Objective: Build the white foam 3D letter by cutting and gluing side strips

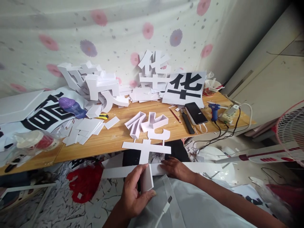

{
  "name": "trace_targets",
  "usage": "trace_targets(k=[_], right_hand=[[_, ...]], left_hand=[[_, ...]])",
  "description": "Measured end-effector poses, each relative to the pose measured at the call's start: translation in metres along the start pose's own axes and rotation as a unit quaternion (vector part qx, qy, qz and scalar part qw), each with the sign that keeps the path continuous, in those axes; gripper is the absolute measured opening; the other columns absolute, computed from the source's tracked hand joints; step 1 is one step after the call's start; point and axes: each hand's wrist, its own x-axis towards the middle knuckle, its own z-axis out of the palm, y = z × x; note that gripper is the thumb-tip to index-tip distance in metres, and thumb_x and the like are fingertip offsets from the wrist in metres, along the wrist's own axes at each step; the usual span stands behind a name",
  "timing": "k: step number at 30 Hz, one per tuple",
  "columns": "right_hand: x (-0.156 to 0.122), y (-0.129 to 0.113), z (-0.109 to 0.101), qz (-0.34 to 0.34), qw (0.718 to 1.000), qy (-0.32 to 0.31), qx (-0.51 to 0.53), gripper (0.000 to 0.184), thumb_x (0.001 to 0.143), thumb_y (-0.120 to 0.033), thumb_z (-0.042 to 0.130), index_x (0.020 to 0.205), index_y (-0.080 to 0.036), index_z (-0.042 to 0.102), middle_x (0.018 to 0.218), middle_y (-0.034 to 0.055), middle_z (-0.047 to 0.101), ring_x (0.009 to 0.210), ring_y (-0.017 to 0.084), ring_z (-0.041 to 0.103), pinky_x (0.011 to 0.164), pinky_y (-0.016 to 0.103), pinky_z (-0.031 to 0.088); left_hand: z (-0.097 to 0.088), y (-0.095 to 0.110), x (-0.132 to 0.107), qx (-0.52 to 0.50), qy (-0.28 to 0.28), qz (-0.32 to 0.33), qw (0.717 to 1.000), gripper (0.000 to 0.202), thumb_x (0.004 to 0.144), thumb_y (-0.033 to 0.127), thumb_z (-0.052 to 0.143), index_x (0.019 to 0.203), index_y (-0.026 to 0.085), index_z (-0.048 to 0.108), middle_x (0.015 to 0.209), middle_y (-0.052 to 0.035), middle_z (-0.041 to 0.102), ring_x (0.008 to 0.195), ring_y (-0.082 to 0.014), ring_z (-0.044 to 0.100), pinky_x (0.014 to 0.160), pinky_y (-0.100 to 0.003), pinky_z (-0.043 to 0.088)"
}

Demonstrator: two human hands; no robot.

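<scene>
My left hand (pixel 134 193) is closed around a small white foam-board piece (pixel 147 179), thumb on the lower edge and fingers at the top. That piece stands at the lower end of a white cut-out character (pixel 147 147), which juts over the table's front edge. Part of the character has raised walls forming hollow strokes (pixel 155 122); its lower cross lies flat. Palm down, with fingers stretched out, my right hand (pixel 177 170) rests on a long white foam strip (pixel 199 167) across my lap. Its fingertips are near the character's lower stroke.
On the wooden table (pixel 114 131) are white offcuts (pixel 87 128), a yellow cutter (pixel 104 116), a black knife (pixel 187 122), a phone (pixel 196 112) and a blue glue gun (pixel 214 110). Finished letters (pixel 102 85) and a printed sheet (pixel 185 87) stand behind. A fan (pixel 293 133) is at right.
</scene>
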Motion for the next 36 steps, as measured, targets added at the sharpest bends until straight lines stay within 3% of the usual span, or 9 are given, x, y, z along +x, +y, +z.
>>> trace_targets(k=[4,7,11,14,18,23,27,31,36], right_hand=[[0.009,-0.005,-0.003,-0.034,0.999,-0.003,0.000,0.055,0.099,-0.020,0.072,0.153,-0.026,0.066,0.161,0.0169,0.060,0.145,0.035,0.062,0.123,0.059,0.046],[-0.003,-0.007,-0.017,-0.024,0.998,0.045,0.028,0.048,0.098,-0.028,0.074,0.146,-0.024,0.071,0.154,0.0175,0.067,0.137,0.036,0.068,0.118,0.056,0.052],[-0.029,-0.020,-0.050,0.023,0.980,0.161,0.118,0.029,0.109,-0.026,0.057,0.126,-0.023,0.080,0.106,0.0107,0.085,0.093,0.024,0.082,0.086,0.034,0.064],[-0.038,-0.041,-0.084,0.035,0.949,0.252,0.184,0.035,0.109,-0.029,0.062,0.142,-0.027,0.074,0.102,0.0083,0.084,0.085,0.020,0.080,0.079,0.029,0.062],[-0.024,-0.071,-0.118,0.052,0.914,0.233,0.329,0.057,0.108,-0.046,0.063,0.162,-0.030,0.056,0.113,0.0081,0.080,0.085,0.020,0.076,0.079,0.033,0.066],[-0.006,-0.088,-0.118,0.170,0.848,0.245,0.437,0.061,0.099,-0.055,0.075,0.152,-0.026,0.068,0.087,0.0026,0.078,0.076,0.021,0.073,0.070,0.034,0.069],[-0.021,-0.081,-0.117,0.186,0.851,0.240,0.429,0.051,0.097,-0.053,0.079,0.141,-0.028,0.076,0.098,0.0047,0.083,0.080,0.020,0.076,0.072,0.030,0.068],[-0.037,-0.075,-0.120,0.184,0.855,0.259,0.410,0.036,0.094,-0.048,0.083,0.122,-0.026,0.083,0.106,0.0082,0.085,0.087,0.023,0.079,0.072,0.027,0.067],[-0.036,-0.071,-0.126,0.229,0.772,0.398,0.439,0.038,0.089,-0.052,0.086,0.113,-0.023,0.080,0.092,0.0066,0.082,0.069,0.021,0.076,0.063,0.030,0.067]], left_hand=[[0.006,0.003,0.006,0.023,-0.029,0.031,0.999,0.074,0.088,0.058,0.081,0.150,0.022,0.066,0.136,-0.0182,0.075,0.119,-0.0386,0.075,0.103,-0.049,0.064],[0.005,0.008,0.011,0.024,-0.038,0.037,0.998,0.074,0.088,0.057,0.082,0.153,0.027,0.066,0.140,-0.0158,0.074,0.125,-0.0383,0.074,0.106,-0.048,0.063],[0.003,0.020,0.018,0.000,-0.095,-0.007,0.995,0.073,0.088,0.055,0.083,0.154,0.029,0.065,0.139,-0.0136,0.075,0.122,-0.0349,0.074,0.106,-0.046,0.063],[0.011,0.032,0.027,0.031,-0.122,-0.033,0.991,0.079,0.080,0.055,0.092,0.152,0.032,0.067,0.135,-0.0123,0.076,0.120,-0.0339,0.074,0.105,-0.045,0.062],[0.033,0.045,0.045,0.129,-0.125,-0.019,0.983,0.085,0.072,0.055,0.097,0.149,0.030,0.068,0.118,-0.0106,0.075,0.101,-0.0304,0.074,0.089,-0.042,0.064],[0.046,0.055,0.062,0.202,-0.134,0.059,0.968,0.073,0.079,0.061,0.091,0.138,0.023,0.068,0.107,-0.0091,0.072,0.095,-0.0291,0.071,0.080,-0.038,0.059],[0.040,0.049,0.064,0.159,-0.140,0.071,0.975,0.026,0.104,0.046,0.068,0.100,0.022,0.075,0.085,-0.0044,0.070,0.077,-0.0192,0.067,0.069,-0.030,0.048],[0.033,0.044,0.066,0.116,-0.132,0.053,0.983,0.039,0.108,0.036,0.060,0.072,0.021,0.062,0.070,-0.0010,0.062,0.064,-0.0142,0.057,0.061,-0.029,0.038],[0.014,0.040,0.071,0.106,-0.009,0.036,0.994,0.042,0.109,0.033,0.053,0.069,0.021,0.056,0.065,0.0001,0.058,0.061,-0.0134,0.054,0.060,-0.029,0.038]])
